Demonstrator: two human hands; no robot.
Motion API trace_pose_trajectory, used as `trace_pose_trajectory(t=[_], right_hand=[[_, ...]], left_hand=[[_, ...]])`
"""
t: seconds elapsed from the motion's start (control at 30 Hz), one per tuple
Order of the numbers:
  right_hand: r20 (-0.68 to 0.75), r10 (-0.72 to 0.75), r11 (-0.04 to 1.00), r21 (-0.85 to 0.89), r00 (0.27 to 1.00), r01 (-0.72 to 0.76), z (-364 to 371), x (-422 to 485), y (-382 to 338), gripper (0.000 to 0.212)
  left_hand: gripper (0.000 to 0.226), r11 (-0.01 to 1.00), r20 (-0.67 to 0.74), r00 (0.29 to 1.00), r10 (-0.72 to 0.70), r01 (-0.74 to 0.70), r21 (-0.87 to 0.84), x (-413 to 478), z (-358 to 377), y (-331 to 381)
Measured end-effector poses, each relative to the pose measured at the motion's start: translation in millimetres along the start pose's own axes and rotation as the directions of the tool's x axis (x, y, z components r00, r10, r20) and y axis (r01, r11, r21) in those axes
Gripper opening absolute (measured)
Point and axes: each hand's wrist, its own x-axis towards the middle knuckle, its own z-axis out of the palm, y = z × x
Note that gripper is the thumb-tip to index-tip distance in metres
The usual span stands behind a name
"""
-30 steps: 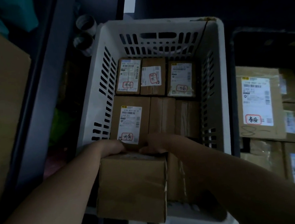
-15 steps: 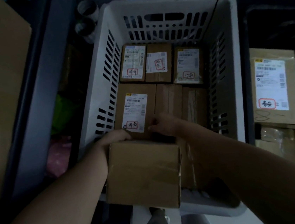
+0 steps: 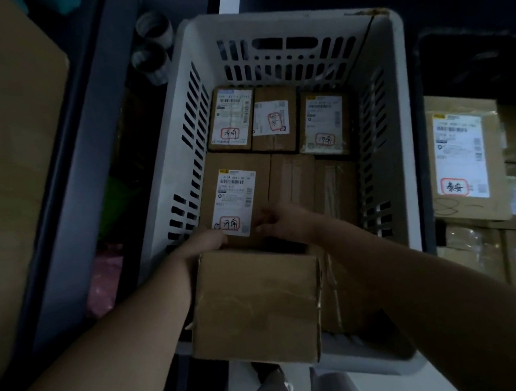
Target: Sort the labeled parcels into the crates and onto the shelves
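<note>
Looking down from the head camera in dim light, the view centres on a white slotted crate (image 3: 404, 120) packed with cardboard parcels. Along its far wall sits a row of three small parcels (image 3: 273, 119), each with a white label and a red-ringed handwritten mark. In front of them, on the left, lies a larger labelled parcel (image 3: 237, 194), with two plain taped parcels (image 3: 293, 181) side by side to its right. At the near end of the crate a plain brown box (image 3: 256, 304) sits higher than the rest, tilted toward the camera and overlapping the near rim. The left hand (image 3: 204, 243) curls its fingers over the far left corner of this box and grips it. The right hand (image 3: 285, 224) reaches past the box, fingers bent at the near right corner of the labelled parcel; whether they pinch it or only touch it cannot be told. To the right stands a black crate (image 3: 457, 40) holding more labelled parcels (image 3: 464, 155). To the left rise a grey shelf upright (image 3: 88, 182) and a large cardboard sheet (image 3: 8, 191)
</note>
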Motion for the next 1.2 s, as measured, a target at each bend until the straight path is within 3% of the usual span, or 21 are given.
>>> trace_pose_trajectory(t=[0.2,0.37,0.5,0.57,0.63,0.7,0.9,1.03,1.2], right_hand=[[0.089,-0.021,0.997,-0.071,0.996,0.027,-9,-32,-15,0.039],[0.113,-0.018,0.992,-0.119,0.993,0.032,-13,-62,-33,0.042],[0.083,-0.04,0.999,0.022,0.996,0.038,-18,-93,-45,0.045],[0.139,0.008,0.996,0.092,0.99,-0.021,-22,-109,-46,0.061],[0.228,0.141,0.98,0.108,0.963,-0.169,-24,-119,-43,0.078],[0.248,0.206,0.97,0.071,0.946,-0.23,-21,-124,-36,0.08],[0.039,0.114,0.942,0.314,0.993,-0.121,-12,-127,-25,0.057],[-0.177,0.039,0.973,0.229,0.983,0.003,-27,-131,-41,0.053],[-0.435,-0.06,0.97,0.188,0.899,0.155,-52,-132,-65,0.063]], left_hand=[[0.043,0.991,0.026,0.991,0.129,-0.128,-0.03,-35,-12,18],[0.034,0.987,0.036,0.992,0.124,-0.119,-0.108,-59,-14,17],[0.023,0.975,0.072,0.985,0.156,-0.141,-0.174,-80,-14,14],[0.021,0.97,0.084,0.981,0.177,-0.159,-0.186,-90,-14,14],[0.031,0.97,0.111,0.974,0.196,-0.176,-0.168,-96,-15,13],[0.039,0.971,0.136,0.966,0.222,-0.206,-0.122,-100,-16,9],[0.044,0.94,0.027,0.94,0.34,-0.34,0.021,-111,-12,-1],[0.037,0.923,-0.053,0.922,0.384,-0.385,-0.007,-125,-20,9],[0.05,0.867,-0.306,0.844,0.441,-0.488,-0.098,-141,-31,29]])
